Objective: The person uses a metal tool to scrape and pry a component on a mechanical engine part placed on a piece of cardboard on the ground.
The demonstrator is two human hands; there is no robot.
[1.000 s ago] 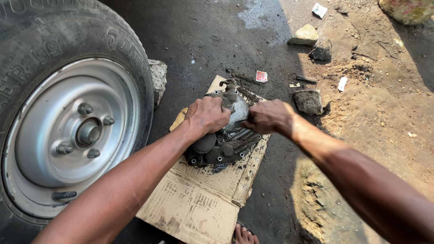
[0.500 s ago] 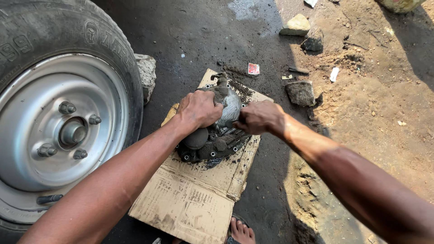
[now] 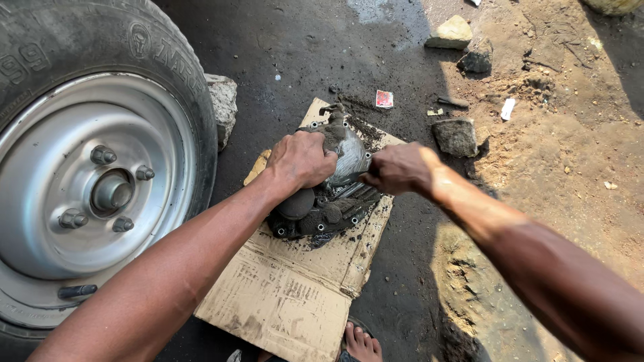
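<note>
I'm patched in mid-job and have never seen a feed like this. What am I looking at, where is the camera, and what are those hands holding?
There is no machine here, only a person's two bare hands. The single picture comes from a camera worn on the person's head, looking down at the ground.

A flattened brown cardboard sheet lies on dark, oily ground. On it sits a grimy, mud-caked metal engine casing. The left hand presses down on top of the casing. The right hand is closed at its shinier upper part; whether it holds a tool is hidden.

At the left stands a black tyre on a silver steel wheel, with a grey stone beside it. More stones and scraps lie on the sandy dirt at the right. A bare foot shows at the bottom edge.
</note>
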